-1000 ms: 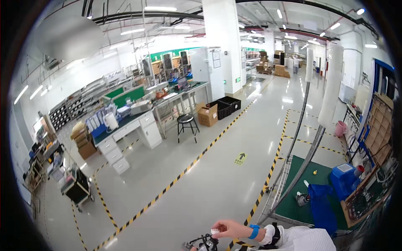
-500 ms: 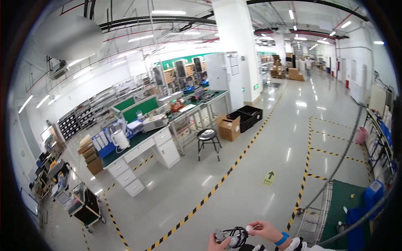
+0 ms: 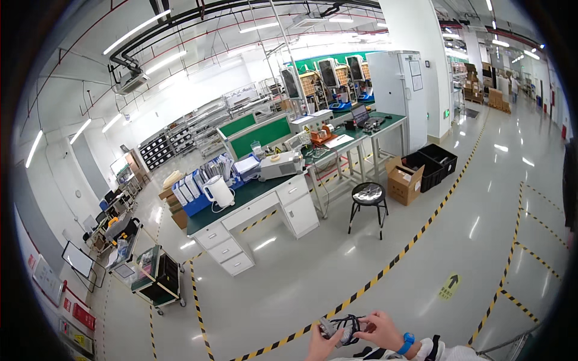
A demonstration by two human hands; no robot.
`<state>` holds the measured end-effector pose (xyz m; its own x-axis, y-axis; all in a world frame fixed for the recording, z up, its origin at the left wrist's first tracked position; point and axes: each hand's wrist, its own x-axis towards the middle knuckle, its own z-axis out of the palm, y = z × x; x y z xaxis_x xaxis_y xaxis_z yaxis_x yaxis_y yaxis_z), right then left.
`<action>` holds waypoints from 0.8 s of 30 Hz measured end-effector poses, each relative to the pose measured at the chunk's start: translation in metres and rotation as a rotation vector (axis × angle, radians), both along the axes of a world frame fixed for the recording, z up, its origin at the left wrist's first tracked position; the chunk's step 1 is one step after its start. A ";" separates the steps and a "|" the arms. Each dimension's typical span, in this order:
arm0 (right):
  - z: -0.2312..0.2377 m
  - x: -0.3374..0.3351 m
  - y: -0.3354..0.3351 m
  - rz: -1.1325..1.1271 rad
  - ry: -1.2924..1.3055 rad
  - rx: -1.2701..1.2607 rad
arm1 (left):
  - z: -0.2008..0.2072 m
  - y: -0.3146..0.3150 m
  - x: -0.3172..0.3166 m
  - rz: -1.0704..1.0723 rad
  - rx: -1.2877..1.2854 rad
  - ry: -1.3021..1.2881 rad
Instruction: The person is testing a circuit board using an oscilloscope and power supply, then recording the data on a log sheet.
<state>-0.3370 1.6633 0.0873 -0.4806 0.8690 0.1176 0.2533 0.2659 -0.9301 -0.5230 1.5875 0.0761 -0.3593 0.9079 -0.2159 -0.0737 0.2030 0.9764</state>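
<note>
At the bottom of the head view a coiled black cable (image 3: 356,323) with a grey, blocky part (image 3: 329,328) at its left end is held between my two hands. My left hand (image 3: 324,345) is closed round the grey part, thumb laid across it. My right hand (image 3: 383,331), with a blue band on the wrist, pinches the loops of the cable from the right. What exactly lies under its fingertips is hidden. The kind of the grey part is too small to tell.
A green-topped desk (image 3: 251,209) with binders and a white kettle (image 3: 219,192) stands ahead. Right of it are a black stool (image 3: 368,194), a cardboard box (image 3: 404,182) and black crates (image 3: 432,167). A wheeled cart (image 3: 158,278) stands left. Yellow-black tape (image 3: 385,272) crosses the floor.
The view has swung left, so the desk and stool now sit further right. My right fingers have moved from a small white end onto the black cable loops. Both hands still hold the bundle.
</note>
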 end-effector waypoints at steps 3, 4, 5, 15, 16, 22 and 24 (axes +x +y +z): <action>-0.003 -0.044 0.075 0.118 0.045 -0.025 | -0.013 0.063 -0.025 0.114 -0.074 0.173; -0.005 -0.056 0.094 0.151 0.053 0.002 | -0.017 0.080 -0.035 0.146 -0.022 -0.007; -0.010 -0.067 0.117 0.164 0.048 0.004 | -0.022 0.100 -0.043 0.184 0.041 -0.187; -0.054 -0.173 0.380 0.199 -0.081 0.090 | -0.063 0.373 -0.142 0.201 -0.055 -0.255; -0.045 -0.178 0.405 0.151 -0.055 0.095 | -0.084 0.411 -0.158 0.163 -0.024 -0.042; -0.029 -0.211 0.550 -0.138 0.049 0.032 | -0.044 0.593 -0.184 -0.009 0.094 0.283; -0.043 -0.216 0.602 -0.174 0.061 0.033 | -0.041 0.647 -0.192 -0.047 0.068 0.277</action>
